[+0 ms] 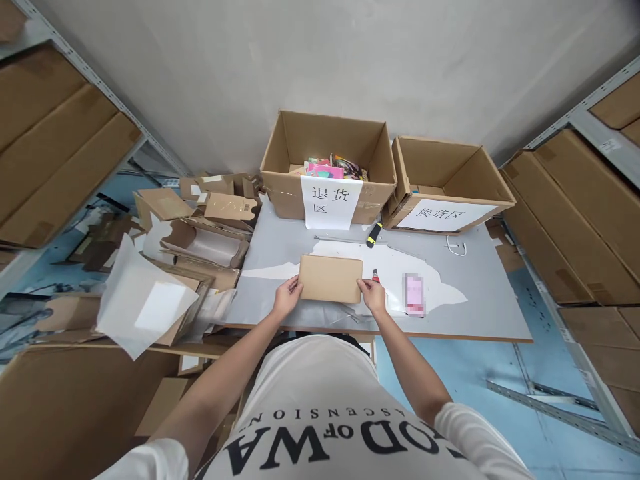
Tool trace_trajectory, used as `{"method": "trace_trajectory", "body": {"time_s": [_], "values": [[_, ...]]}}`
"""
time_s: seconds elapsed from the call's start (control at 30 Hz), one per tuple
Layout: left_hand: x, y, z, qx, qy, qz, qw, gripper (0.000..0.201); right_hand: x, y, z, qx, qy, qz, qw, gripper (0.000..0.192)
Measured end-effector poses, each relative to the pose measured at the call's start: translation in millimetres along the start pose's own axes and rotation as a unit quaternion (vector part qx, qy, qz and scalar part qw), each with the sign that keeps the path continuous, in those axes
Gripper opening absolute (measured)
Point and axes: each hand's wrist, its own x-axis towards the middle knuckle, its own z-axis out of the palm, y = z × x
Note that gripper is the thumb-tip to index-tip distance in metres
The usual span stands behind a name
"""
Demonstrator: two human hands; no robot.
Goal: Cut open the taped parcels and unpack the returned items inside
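A small, flat brown cardboard box (331, 279) is held level over the front of the grey table, with its plain face up. My left hand (287, 297) grips its left edge between thumb and fingers. My right hand (373, 296) pinches the lower right corner. Just beyond my right fingers is a red-handled cutter (375, 275); I cannot tell if it touches them. To the right lies a pink, blurred item (415, 295). Further back is a yellow-and-black cutter (374, 235). Whatever is inside the box is hidden.
Two large open cartons with paper signs stand along the back: a left carton (280, 196) holding colourful packets and a right carton (450, 175). Opened boxes (205, 243) and wrapping (145, 300) pile up at left. A white cable loop (456, 247) lies at right. Shelves of cartons flank both sides.
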Motion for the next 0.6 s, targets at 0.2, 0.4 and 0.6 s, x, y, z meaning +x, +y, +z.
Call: {"method": "trace_trajectory", "body": {"time_s": [0.2, 0.4, 0.6], "values": [[3.9, -9.6, 0.1, -0.014, 0.0, -0.038, 0.999, 0.051, 0.5, 14.0, 10.8, -0.003, -0.021, 0.002, 1.0, 0.046], [10.1, -13.1, -3.1, -0.014, -0.019, -0.036, 0.999, 0.049, 0.9, 27.1, 20.6, 0.085, -0.045, -0.012, 0.995, 0.047], [5.8, -35.5, -24.0, 0.013, -0.013, -0.094, 0.995, 0.039, -10.3, 54.0, 25.9, 0.145, -0.026, 0.032, 0.989, 0.047]]}}
